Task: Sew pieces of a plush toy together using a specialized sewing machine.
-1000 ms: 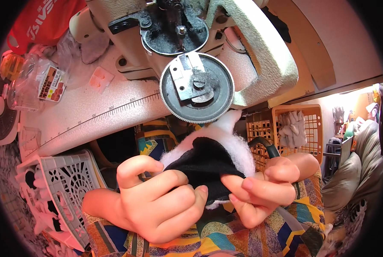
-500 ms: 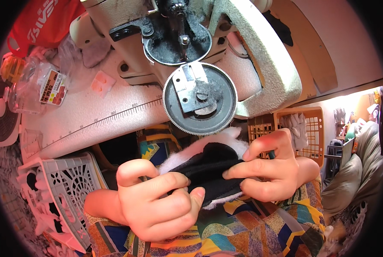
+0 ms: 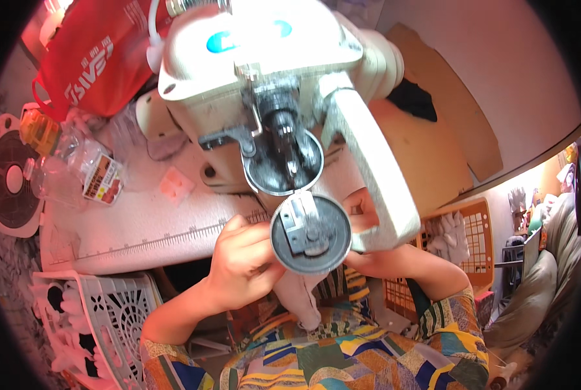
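A pale fuzzy fabric piece (image 3: pixel 297 299) hangs below the toothed round disc (image 3: pixel 282 244) of a sewing machine (image 3: pixel 264 55). My left hand (image 3: pixel 245 260) is closed at the disc's left side, fingers curled around the upper part of the piece. The disc hides its fingertips. Behind the disc and the machine's curved arm, my right hand (image 3: pixel 363 211) shows only in part, with bent fingers closed at the piece. Its exact grip is hidden, as is the piece's upper edge. Above the disc sits a dark cup-shaped disc (image 3: pixel 280 170), near the needle mechanism.
On the left, a white plastic basket (image 3: pixel 118 292) holds pale and black pieces. A clear bottle (image 3: pixel 63 175), a fan (image 3: pixel 11 179) and a red bag (image 3: pixel 89 65) stand around the ruled worktable (image 3: pixel 134 227). An orange basket (image 3: pixel 482 227) is at right.
Both hands have moved up and forward from the lap, bringing the fabric piece to the machine's discs. Its black side no longer shows. The view has shifted, revealing more of the machine's top.
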A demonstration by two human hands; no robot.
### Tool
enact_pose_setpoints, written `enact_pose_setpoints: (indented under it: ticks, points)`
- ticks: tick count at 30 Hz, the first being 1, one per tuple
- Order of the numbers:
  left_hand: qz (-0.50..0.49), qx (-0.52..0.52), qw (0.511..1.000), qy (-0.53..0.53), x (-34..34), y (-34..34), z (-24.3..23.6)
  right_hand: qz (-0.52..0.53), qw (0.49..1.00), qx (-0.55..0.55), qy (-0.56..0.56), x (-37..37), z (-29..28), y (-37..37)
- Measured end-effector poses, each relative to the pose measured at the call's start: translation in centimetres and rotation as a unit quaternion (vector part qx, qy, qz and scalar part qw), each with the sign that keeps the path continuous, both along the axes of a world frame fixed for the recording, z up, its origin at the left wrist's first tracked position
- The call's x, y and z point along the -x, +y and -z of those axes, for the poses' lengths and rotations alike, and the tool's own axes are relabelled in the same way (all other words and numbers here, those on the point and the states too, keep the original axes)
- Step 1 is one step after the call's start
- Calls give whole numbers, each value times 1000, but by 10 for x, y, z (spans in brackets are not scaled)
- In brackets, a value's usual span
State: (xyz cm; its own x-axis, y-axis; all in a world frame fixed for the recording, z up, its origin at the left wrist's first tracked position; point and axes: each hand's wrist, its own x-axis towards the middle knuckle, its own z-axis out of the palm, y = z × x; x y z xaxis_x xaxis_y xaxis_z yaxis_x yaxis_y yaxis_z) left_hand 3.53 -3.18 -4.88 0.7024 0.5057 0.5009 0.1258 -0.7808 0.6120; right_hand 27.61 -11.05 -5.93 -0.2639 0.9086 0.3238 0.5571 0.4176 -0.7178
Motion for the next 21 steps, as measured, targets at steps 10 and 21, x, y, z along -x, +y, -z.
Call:
enact_pose_setpoints:
  ticks: [10,21]
  points:
    - [-97,-60,986,-124,10,17,-63,-112,956,0,273,8,-33,59]
    - [-74,-272,957,-63,-1,25,-57,-1,989,-107,106,0,-65,47]
